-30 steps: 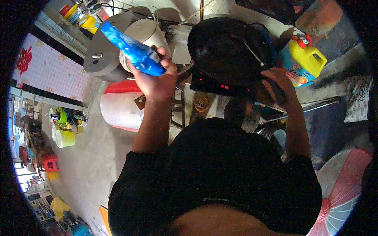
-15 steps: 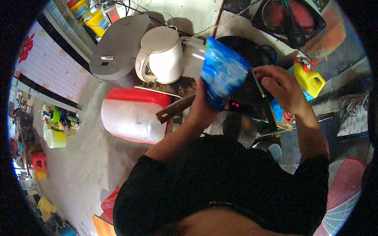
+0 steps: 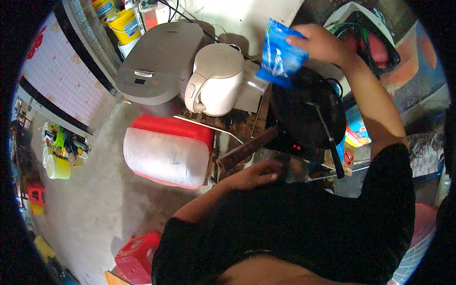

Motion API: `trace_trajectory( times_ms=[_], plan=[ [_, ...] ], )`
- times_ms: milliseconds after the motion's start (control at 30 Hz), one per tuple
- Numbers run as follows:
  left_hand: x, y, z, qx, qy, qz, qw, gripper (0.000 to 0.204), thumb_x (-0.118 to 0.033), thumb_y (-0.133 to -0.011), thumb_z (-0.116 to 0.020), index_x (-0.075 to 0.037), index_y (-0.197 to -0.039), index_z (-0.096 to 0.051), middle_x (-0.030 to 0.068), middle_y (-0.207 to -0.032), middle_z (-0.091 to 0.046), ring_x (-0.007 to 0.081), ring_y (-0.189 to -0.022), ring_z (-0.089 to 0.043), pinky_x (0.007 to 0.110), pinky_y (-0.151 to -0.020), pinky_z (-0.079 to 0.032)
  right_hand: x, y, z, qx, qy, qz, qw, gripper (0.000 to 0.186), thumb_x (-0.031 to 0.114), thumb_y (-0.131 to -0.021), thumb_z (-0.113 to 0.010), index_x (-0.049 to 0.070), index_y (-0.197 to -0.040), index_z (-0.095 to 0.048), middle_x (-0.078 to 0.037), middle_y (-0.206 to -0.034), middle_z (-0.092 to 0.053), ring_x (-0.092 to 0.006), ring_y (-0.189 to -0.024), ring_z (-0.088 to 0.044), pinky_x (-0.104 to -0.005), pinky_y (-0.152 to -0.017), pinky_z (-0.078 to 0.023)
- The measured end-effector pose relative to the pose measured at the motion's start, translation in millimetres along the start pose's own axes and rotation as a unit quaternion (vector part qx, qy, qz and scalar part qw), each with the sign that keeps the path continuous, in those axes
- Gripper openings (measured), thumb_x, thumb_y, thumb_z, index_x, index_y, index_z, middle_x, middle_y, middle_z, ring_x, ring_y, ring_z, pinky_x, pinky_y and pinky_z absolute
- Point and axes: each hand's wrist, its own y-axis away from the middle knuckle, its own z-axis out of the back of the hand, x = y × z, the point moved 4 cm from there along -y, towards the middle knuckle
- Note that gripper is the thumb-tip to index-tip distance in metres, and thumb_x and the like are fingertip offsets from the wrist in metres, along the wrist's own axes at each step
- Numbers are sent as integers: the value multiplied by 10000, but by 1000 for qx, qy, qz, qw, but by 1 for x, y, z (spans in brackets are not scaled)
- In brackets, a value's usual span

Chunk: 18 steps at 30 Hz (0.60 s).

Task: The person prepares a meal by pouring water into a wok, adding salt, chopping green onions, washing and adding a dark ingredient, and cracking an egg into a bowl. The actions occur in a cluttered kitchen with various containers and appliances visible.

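Observation:
My right hand (image 3: 319,43), closed on the blue plastic packet (image 3: 280,52), is raised above and behind the black wok (image 3: 298,118). My left hand (image 3: 256,173) is low in front of the stove, empty with its fingers apart, below the brown wok handle (image 3: 244,149). A metal utensil with a black handle (image 3: 337,161) lies across the wok's right side. The wok sits on a black induction cooker (image 3: 285,148) with a lit red display. Left of the wok stand a white kettle (image 3: 221,83) and a grey rice cooker (image 3: 156,61).
A red bin with a translucent lid (image 3: 166,159) is left of the stove. A red stool (image 3: 135,256) stands lower left. Behind are yellow buckets (image 3: 124,28) and cables; right are a container with red contents (image 3: 375,52) and a printed jug (image 3: 356,135) partly behind my right arm.
The packet has passed from my left hand to my right, which released the utensil and moved up. My left hand has dropped toward my body. The view has shifted.

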Motion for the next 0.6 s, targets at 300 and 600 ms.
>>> trace_trajectory(
  times_ms=[300, 600],
  plan=[
    [46, 198, 53, -448, 31, 137, 883, 481, -247, -918, -619, -18, -1309, -456, 99, -1174, -578, 183, -1086, -539, 311, -933, -428, -144, -139, -113, 4, 346, -93, 934, 240, 260, -880, -561, 90, -1006, -673, -193, -939, -654, -374, -880, -625, -498, -753, -484],
    [59, 281, 39, -577, -32, 148, 803, 537, -364, -925, -601, 27, -1275, -489, 150, -1220, -576, 215, -1144, -531, 336, -986, -409, -291, -149, -210, 112, 227, -40, 967, 323, 211, -860, -504, 22, -1106, -595, -223, -1096, -604, -377, -1019, -577, -452, -884, -462]
  ],
)
